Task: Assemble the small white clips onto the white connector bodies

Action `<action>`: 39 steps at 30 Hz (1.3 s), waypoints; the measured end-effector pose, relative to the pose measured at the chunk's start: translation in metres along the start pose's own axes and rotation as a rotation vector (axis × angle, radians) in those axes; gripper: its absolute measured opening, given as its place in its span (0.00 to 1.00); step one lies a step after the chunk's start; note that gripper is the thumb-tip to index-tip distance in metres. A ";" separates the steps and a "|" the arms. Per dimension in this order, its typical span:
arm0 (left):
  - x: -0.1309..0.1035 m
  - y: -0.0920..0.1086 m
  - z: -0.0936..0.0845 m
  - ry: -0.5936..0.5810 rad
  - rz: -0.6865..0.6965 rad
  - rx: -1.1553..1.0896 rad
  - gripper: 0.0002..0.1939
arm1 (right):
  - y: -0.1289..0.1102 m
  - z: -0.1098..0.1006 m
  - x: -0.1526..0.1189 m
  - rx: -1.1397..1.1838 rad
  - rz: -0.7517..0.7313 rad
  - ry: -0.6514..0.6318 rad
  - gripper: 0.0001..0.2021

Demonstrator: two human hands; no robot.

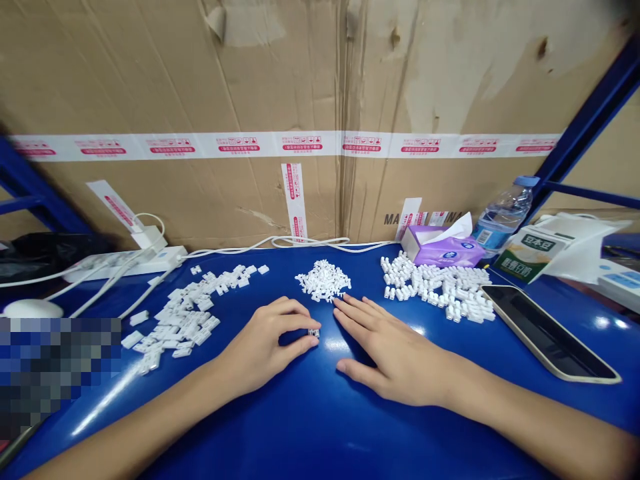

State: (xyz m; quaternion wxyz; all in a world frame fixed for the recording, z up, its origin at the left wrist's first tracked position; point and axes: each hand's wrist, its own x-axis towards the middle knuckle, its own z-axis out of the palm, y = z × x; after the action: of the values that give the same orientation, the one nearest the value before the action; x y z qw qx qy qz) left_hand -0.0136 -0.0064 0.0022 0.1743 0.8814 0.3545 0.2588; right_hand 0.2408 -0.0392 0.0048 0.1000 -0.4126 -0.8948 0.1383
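Observation:
Between thumb and forefinger, my left hand [267,340] grips a small white plastic part [313,333] just above or on the blue table [300,427]. My right hand [387,347] lies with its fingers stretched out, fingertips at the near edge of a heap of tiny white pieces [324,280]; whether they touch one cannot be seen. Flat white rectangular parts [187,317] are spread to the left of my left hand. Beyond my right hand is a pile of short white blocky parts [437,288].
Behind the table stands a cardboard sheet [240,80]. A power strip [125,262] with white cables [260,246] sits at the back left. On the right are a phone [550,333], a purple tissue pack [443,250], a water bottle [505,213] and a green-white carton [537,250].

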 end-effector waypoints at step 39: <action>0.001 -0.002 0.004 0.018 -0.194 0.041 0.12 | 0.027 -0.009 0.013 0.064 -0.008 0.352 0.18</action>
State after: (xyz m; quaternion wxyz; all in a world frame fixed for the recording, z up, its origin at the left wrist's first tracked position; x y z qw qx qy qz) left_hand -0.0122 -0.0048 -0.0015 0.1771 0.8442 0.4448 0.2411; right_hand 0.2537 -0.0109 0.0058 0.2687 -0.4237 -0.8602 0.0916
